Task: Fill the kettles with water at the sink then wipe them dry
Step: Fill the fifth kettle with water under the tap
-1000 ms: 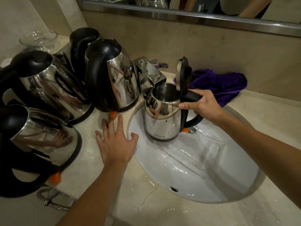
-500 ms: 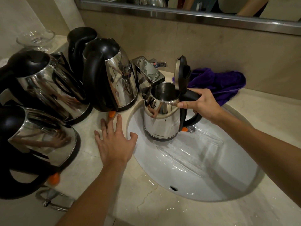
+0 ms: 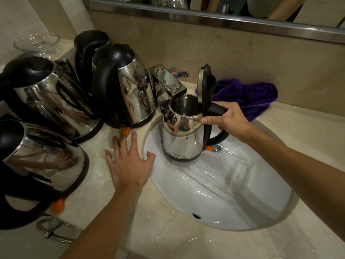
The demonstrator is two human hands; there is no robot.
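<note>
A small polished-steel kettle with a black handle (image 3: 182, 135) stands upright in the white oval sink basin (image 3: 233, 199), its mouth just under the square chrome tap (image 3: 167, 84) and its black lid (image 3: 206, 85) flipped up. The right hand (image 3: 226, 119) is curled round the handle top, thumb along the rim. I can't make out water running or inside, so filling looks to be just starting. The left hand (image 3: 128, 161) lies flat on the beige marble counter (image 3: 168, 240), fingers spread. Four more steel kettles (image 3: 123, 90) crowd the counter to the left, lids down; whether they're filled I can't tell. The crumpled purple cloth (image 3: 248, 96) sits behind the basin, so wiping seems still ahead.
</note>
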